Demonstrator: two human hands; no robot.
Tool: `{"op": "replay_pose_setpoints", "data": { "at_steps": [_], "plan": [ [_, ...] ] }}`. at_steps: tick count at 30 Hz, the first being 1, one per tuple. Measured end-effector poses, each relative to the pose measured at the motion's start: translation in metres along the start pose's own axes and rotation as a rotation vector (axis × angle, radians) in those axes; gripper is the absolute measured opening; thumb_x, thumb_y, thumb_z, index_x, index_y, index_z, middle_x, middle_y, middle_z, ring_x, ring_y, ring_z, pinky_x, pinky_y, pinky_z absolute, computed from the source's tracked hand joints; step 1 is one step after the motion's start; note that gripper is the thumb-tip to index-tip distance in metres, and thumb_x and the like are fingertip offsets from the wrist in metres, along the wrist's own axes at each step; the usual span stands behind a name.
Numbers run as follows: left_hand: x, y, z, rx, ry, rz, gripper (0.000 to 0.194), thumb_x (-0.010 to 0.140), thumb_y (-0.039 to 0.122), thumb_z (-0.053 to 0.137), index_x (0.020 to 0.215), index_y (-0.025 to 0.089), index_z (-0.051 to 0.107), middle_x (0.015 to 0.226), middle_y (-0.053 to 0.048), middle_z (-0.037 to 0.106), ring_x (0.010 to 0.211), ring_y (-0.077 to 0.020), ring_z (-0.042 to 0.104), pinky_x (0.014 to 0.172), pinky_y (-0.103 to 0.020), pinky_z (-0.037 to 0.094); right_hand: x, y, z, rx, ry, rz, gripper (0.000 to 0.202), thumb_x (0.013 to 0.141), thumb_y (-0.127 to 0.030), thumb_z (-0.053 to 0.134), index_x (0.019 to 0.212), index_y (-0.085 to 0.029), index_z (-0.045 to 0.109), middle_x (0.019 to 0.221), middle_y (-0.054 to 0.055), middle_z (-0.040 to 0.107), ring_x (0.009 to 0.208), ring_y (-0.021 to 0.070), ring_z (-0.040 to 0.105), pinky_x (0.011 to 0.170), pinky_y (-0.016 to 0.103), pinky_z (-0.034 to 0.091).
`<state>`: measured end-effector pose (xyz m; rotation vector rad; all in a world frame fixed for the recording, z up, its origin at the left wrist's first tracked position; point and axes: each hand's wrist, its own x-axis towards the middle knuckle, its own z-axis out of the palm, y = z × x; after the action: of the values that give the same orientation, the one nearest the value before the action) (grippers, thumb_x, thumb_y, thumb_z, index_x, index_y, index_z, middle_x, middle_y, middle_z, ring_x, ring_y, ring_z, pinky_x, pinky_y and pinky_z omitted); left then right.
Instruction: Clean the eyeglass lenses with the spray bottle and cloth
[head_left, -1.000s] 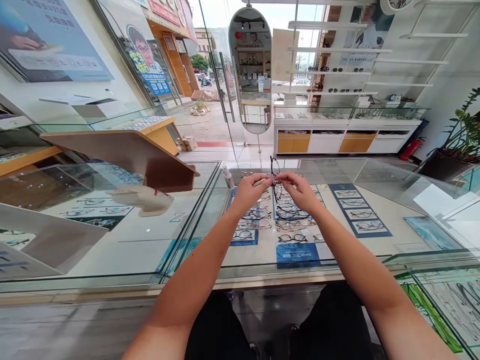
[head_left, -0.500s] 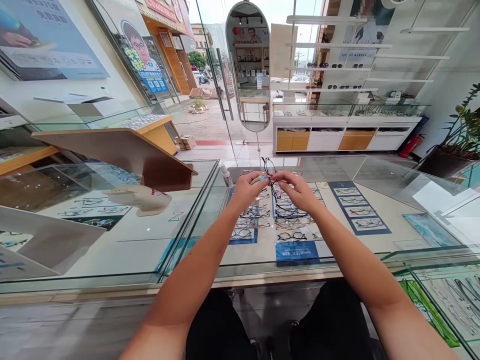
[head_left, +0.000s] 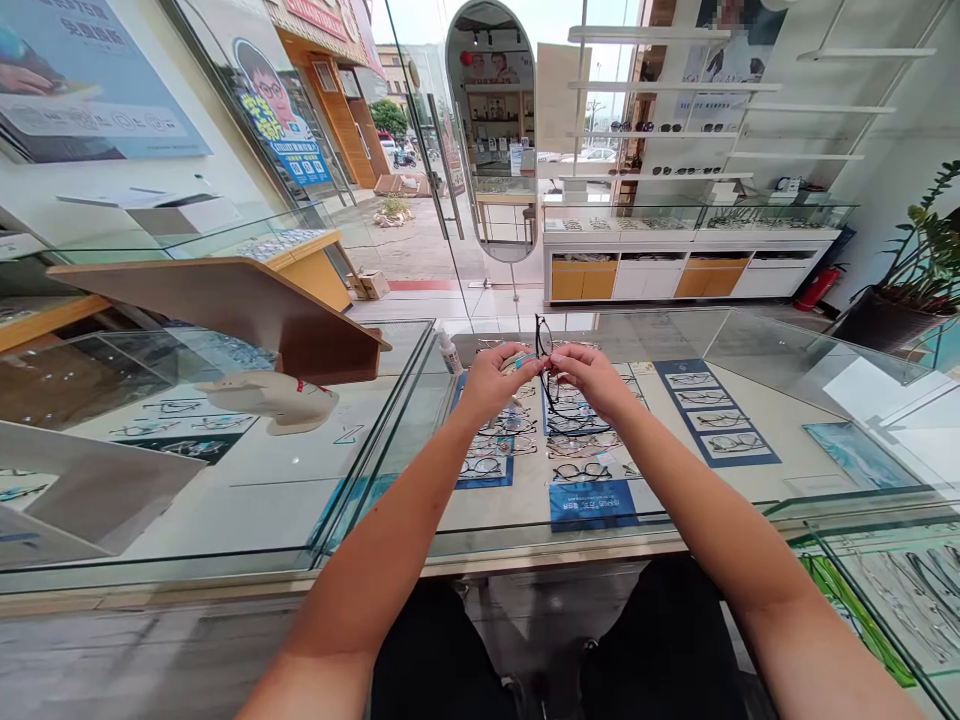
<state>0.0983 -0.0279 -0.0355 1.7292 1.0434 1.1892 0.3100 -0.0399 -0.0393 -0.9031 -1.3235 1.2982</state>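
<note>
A pair of dark-framed glasses [head_left: 544,337] is held upright between my two hands, above the glass display case [head_left: 525,508]. My left hand [head_left: 491,382] pinches it from the left, with something small and light blue at the fingertips. From the right, my right hand [head_left: 592,378] grips it with thumb and fingers close to my left fingertips. Under the hands lie rows of glasses, among them a dark pair [head_left: 583,472] just behind a blue card [head_left: 592,505]. The exact contact of the fingertips is too small to tell.
A small white bottle [head_left: 450,352] stands left of my hands. Further left are a brown angled panel [head_left: 225,300] and a beige hand-shaped stand [head_left: 300,402]. An oval mirror [head_left: 495,130] rises behind the case. At right lies a blue tray of glasses [head_left: 716,415].
The glasses have turned a little between my fingers, and the lens end stands more upright. Both hands stay close together. The whole view has shifted slightly.
</note>
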Motion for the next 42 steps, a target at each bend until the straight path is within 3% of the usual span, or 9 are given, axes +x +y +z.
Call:
{"op": "replay_pose_setpoints", "data": {
  "at_steps": [6,11,17,23,28,30,36,39,42],
  "plan": [
    [0.002,0.001,-0.003,0.091,0.067,0.033,0.043,0.087,0.063,0.079,0.102,0.022,0.080,0.082,-0.002,0.071,0.068,-0.0190,0.057,0.058,-0.030,0.043,0.002,-0.006,-0.006,0.137,0.003,0.082,0.032,0.067,-0.048,0.095,0.074,-0.025,0.075,0.087,0.002,0.078,0.080,0.0171,0.066,0.079,0.033,0.054],
    [0.004,0.000,-0.017,0.369,0.251,0.295,0.028,0.103,0.046,0.067,0.104,0.023,0.081,0.105,-0.008,0.081,0.096,-0.0258,0.073,0.079,-0.034,0.052,0.001,-0.012,-0.009,0.117,-0.046,0.104,0.028,0.068,-0.042,0.093,0.073,-0.023,0.074,0.086,0.003,0.079,0.077,0.0162,0.065,0.076,0.032,0.053],
    [0.005,-0.007,-0.029,0.617,0.365,0.445,0.020,0.104,0.024,0.064,0.110,0.023,0.082,0.109,-0.008,0.081,0.098,-0.0275,0.075,0.086,-0.037,0.053,0.000,-0.011,-0.007,0.098,-0.065,0.108,0.023,0.066,-0.040,0.090,0.067,-0.023,0.074,0.079,0.003,0.078,0.072,0.0158,0.063,0.071,0.032,0.049],
    [0.006,-0.006,-0.028,0.608,0.412,0.500,0.016,0.107,0.031,0.070,0.118,0.023,0.079,0.112,-0.009,0.080,0.104,-0.0279,0.076,0.087,-0.038,0.057,-0.001,-0.013,-0.011,0.188,-0.038,0.118,0.027,0.068,-0.043,0.095,0.073,-0.023,0.077,0.089,0.003,0.083,0.083,0.0165,0.069,0.075,0.029,0.052],
    [0.004,-0.003,-0.027,0.619,0.594,0.525,0.016,0.106,0.032,0.075,0.117,0.022,0.076,0.108,-0.009,0.076,0.101,-0.0268,0.074,0.087,-0.039,0.058,-0.001,-0.017,-0.018,0.345,0.018,0.101,0.037,0.066,-0.048,0.104,0.077,-0.026,0.077,0.102,0.003,0.088,0.095,0.0178,0.076,0.082,0.027,0.058],
    [0.002,-0.002,-0.023,0.615,0.546,0.559,0.015,0.107,0.033,0.074,0.118,0.022,0.076,0.106,-0.008,0.075,0.098,-0.0256,0.074,0.086,-0.038,0.058,0.000,-0.017,-0.021,0.405,0.026,0.088,0.039,0.065,-0.049,0.107,0.078,-0.027,0.077,0.106,0.003,0.090,0.101,0.0193,0.078,0.086,0.029,0.060],
    [-0.006,-0.005,-0.001,0.617,0.085,0.685,0.027,0.113,0.039,0.067,0.133,0.026,0.080,0.110,-0.006,0.076,0.096,-0.0218,0.076,0.083,-0.032,0.058,0.001,-0.012,-0.022,0.472,-0.051,0.056,0.037,0.073,-0.048,0.105,0.086,-0.026,0.078,0.120,0.005,0.090,0.106,0.0204,0.080,0.096,0.033,0.062],
    [-0.008,-0.007,0.005,0.620,0.017,0.695,0.028,0.115,0.038,0.065,0.134,0.026,0.080,0.110,-0.007,0.077,0.096,-0.0213,0.076,0.083,-0.031,0.058,0.000,-0.011,-0.018,0.480,-0.098,0.050,0.036,0.079,-0.048,0.102,0.085,-0.026,0.074,0.122,0.005,0.090,0.107,0.0220,0.081,0.095,0.036,0.062],
    [-0.008,-0.009,0.006,0.625,0.041,0.703,0.026,0.115,0.037,0.064,0.132,0.025,0.080,0.111,-0.007,0.078,0.096,-0.0213,0.077,0.082,-0.031,0.058,-0.001,-0.010,-0.013,0.481,-0.135,0.061,0.036,0.082,-0.046,0.100,0.082,-0.027,0.070,0.124,0.006,0.090,0.108,0.0224,0.081,0.096,0.037,0.062]
  ]
}}
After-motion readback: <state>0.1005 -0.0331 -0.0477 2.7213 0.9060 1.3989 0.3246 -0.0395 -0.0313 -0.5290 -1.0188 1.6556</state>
